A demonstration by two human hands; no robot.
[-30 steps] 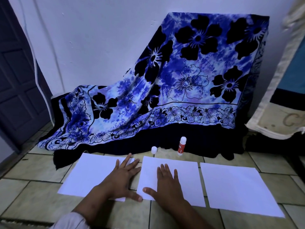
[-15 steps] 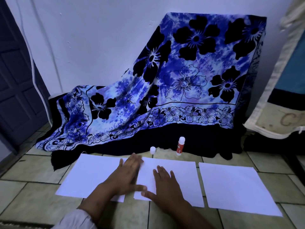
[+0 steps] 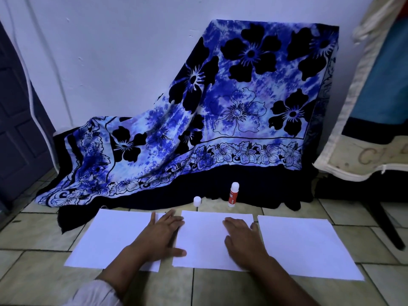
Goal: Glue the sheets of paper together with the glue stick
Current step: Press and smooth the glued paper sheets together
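Sheets flat on floor tiles [image 3: 44, 283]: left sheet [image 3: 114, 237], middle sheet [image 3: 209, 239], right sheet [image 3: 309, 246], side by side. Left hand [image 3: 161, 237] over left–middle seam, right hand [image 3: 242, 241] on middle sheet; fingers [image 3: 174, 219] straight, pressed flat. Glue stick [image 3: 233, 195] upright behind, cap [image 3: 197, 200] beside. Risk: uneven palm pressure skews seam.

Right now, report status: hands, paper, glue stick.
Left hand open, flat across left sheet and middle sheet. Right hand open, flat on middle sheet. Glue stick upright behind, untouched. Nothing blocking it.
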